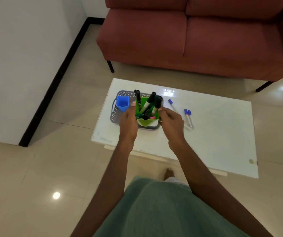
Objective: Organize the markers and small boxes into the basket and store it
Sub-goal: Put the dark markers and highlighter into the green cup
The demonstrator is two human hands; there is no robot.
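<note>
Box sits between left hand and right hand — seemingly gripped.

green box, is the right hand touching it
Touching: the head view shows the right hand gripping the green box at its right edge, with no gap.

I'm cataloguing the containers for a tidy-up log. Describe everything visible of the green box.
The green box is bright green, plastic-looking and open-topped, narrowing toward its base. It stands upright over the right part of the grey basket; whether it rests on its floor is hidden. Several black-capped markers lean inside it, with a pink item. The left hand grips its left side, the right hand its right.
</note>
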